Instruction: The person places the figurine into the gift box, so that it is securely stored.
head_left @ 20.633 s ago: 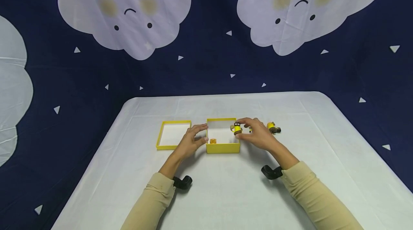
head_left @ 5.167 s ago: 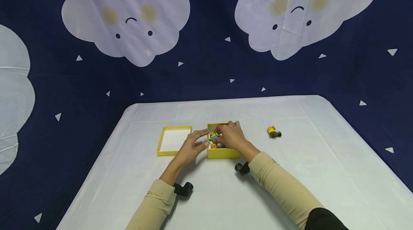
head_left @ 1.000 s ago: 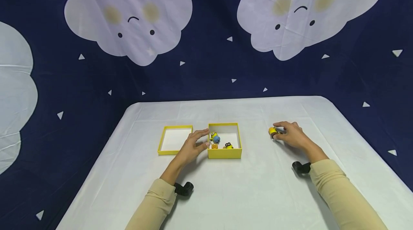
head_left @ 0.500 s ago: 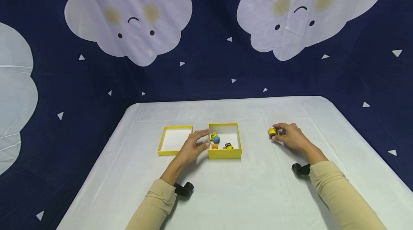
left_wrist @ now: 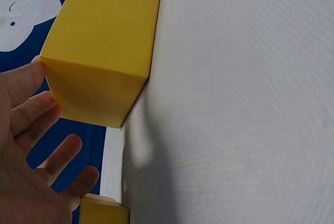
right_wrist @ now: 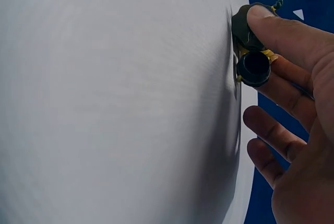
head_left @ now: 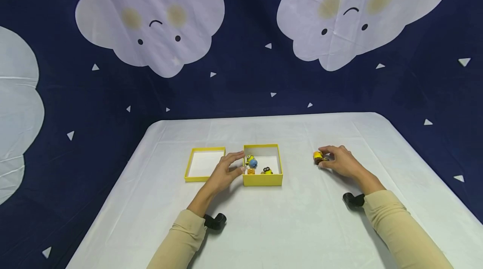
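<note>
In the head view my left hand (head_left: pixel 224 172) rests its fingertips against the left side of a yellow box (head_left: pixel 262 180) with a white inside. The left wrist view shows those fingers fairly straight, touching the edge of the box (left_wrist: pixel 102 25). Inside it lie a yellow-and-blue toy figure (head_left: pixel 253 163), a small orange piece (head_left: pixel 251 171) and a yellow toy figure with black goggles (head_left: pixel 267 171). To the right, my right hand (head_left: pixel 341 162) pinches a yellow-and-dark toy figure (head_left: pixel 318 158) between thumb and fingers, low over the table. Its dark parts (right_wrist: pixel 245 28) show in the right wrist view.
A shallow yellow lid (head_left: pixel 200 178), white inside, lies left of the box, partly behind my left hand. A white cloth covers the table (head_left: pixel 264 227). Behind it hangs a dark blue cloth (head_left: pixel 241 88) with clouds. Each wrist wears a black camera mount (head_left: pixel 216 221).
Over the last second my right hand has shifted slightly toward me, with the toy figure turning a little in its fingers. Earlier, figures went into the box. The left hand has stayed at the box.
</note>
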Available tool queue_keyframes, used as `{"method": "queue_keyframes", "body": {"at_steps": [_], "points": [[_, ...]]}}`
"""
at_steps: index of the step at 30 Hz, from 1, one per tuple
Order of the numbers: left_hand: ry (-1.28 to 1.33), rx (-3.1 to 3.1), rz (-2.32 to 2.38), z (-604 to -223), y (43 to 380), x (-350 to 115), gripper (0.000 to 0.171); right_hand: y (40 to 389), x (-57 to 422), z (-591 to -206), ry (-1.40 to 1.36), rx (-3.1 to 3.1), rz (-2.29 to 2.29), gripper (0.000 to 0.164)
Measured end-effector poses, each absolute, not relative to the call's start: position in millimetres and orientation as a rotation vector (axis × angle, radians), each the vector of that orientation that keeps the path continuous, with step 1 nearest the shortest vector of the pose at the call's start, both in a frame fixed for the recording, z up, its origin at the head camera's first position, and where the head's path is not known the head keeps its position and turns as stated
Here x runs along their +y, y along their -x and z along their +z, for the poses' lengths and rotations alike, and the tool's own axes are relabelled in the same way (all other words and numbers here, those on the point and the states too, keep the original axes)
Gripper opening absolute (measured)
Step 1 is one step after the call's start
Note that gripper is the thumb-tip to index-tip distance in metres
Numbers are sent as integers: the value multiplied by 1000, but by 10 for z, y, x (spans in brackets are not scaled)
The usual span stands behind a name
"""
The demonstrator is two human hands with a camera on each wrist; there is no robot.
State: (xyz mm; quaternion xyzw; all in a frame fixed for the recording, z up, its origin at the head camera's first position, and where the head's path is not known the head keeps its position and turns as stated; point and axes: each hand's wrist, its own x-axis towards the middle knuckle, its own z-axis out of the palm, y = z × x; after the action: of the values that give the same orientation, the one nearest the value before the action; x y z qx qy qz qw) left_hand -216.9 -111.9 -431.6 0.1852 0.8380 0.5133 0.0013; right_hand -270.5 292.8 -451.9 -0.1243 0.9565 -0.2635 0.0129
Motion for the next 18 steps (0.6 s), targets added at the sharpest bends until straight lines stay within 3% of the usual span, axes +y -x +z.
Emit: {"method": "queue_keyframes", "body": {"at_steps": [18], "points": [[-637, 2661, 1561, -4415, 2248, -1156, 47, 2713, 2858, -4500, 404, 2995, -812, 55]]}}
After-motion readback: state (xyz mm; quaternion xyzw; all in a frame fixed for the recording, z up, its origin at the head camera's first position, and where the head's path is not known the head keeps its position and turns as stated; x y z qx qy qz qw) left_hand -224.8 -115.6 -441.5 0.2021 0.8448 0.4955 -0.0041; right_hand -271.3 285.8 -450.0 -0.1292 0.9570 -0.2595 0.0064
